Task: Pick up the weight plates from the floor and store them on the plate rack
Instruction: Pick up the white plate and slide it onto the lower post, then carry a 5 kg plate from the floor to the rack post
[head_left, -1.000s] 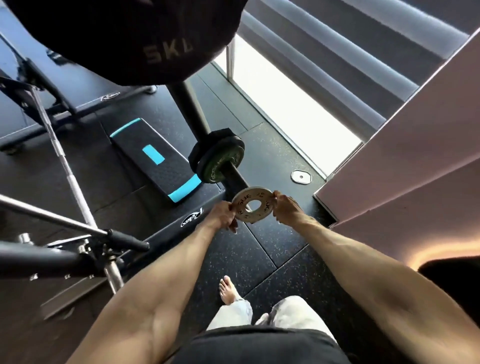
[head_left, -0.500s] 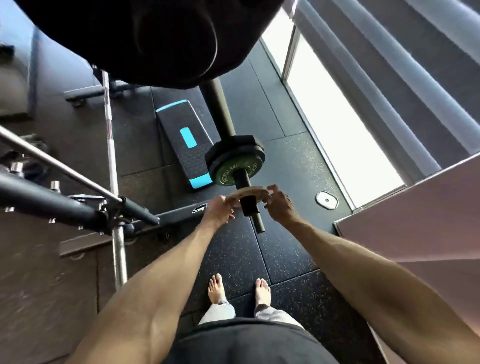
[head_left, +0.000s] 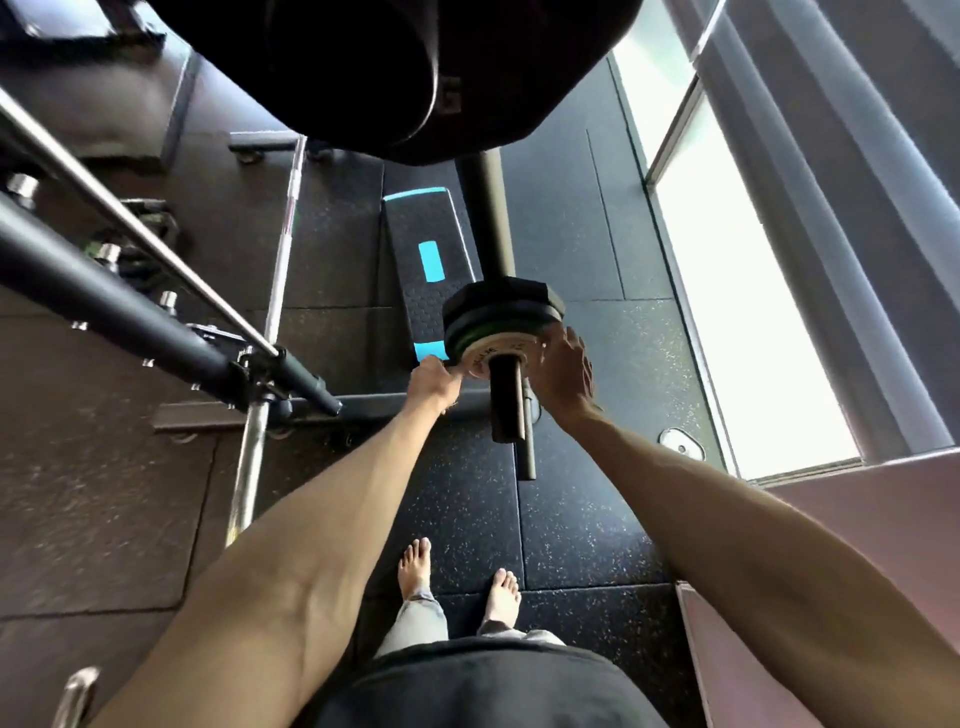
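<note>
Dark speckled rubber floor (head_left: 571, 519) underfoot, bright window (head_left: 737, 312) off to the right, and all the action is up at the rack! The small plate (head_left: 511, 345) sits threaded on the black peg (head_left: 503, 400), right between the two hands. The left hand (head_left: 435, 382) pinches the plate's left rim, fingers curled tight on the edge. The right hand (head_left: 563, 371) lies against the right rim with fingers fairly straight, pressing rather than clutching, as far as I can judge.

Now the relation that matters: the peg's long axis runs from the stacked plates (head_left: 498, 306) just beyond the grip straight back toward the person, and its free end pokes out on the near side of the grip. So the only way is away from the body, along that axis, face-on to the stack. The plate looks touching or all but touching the green-edged one behind it, so I reckon this step is nearly done.

One loose plate (head_left: 680, 442) lies on the floor, below and to the right of the grip, by the window. The right hand is clearly the nearer one for that.
</note>
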